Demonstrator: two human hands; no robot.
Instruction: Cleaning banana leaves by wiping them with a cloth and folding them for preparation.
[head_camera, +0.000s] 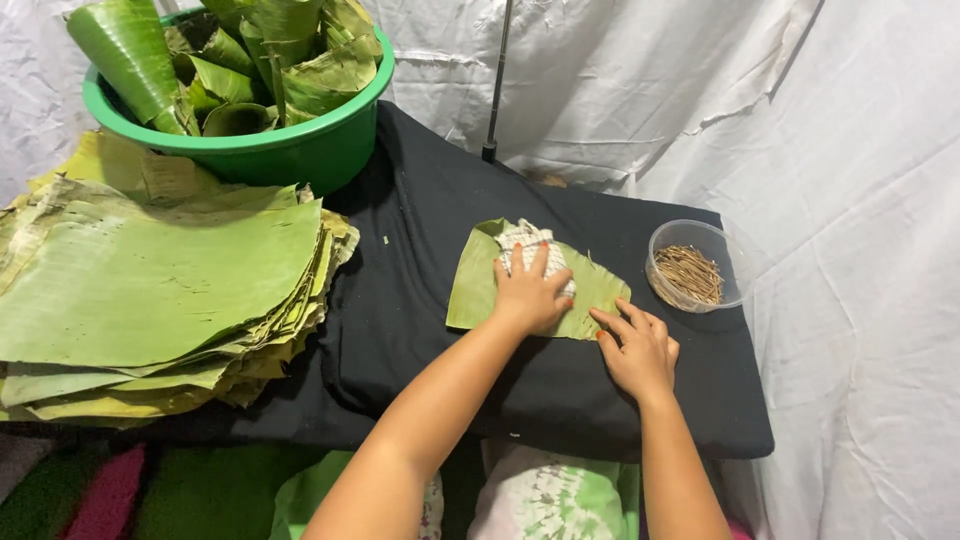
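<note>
A single banana leaf piece (474, 285) lies flat on the black cloth-covered surface (420, 330). My left hand (531, 290) presses a white checked cloth (524, 240) onto the middle of the leaf, fingers spread over it. My right hand (636, 350) rests at the leaf's lower right corner, fingertips touching its edge and holding nothing.
A thick stack of cut banana leaves (150, 290) fills the left side. Behind it a green basin (300, 150) holds rolled leaf cones. A clear bowl (662, 240) of thin brown sticks sits at the right. White sheeting surrounds the area, with a dark pole (496, 80) behind.
</note>
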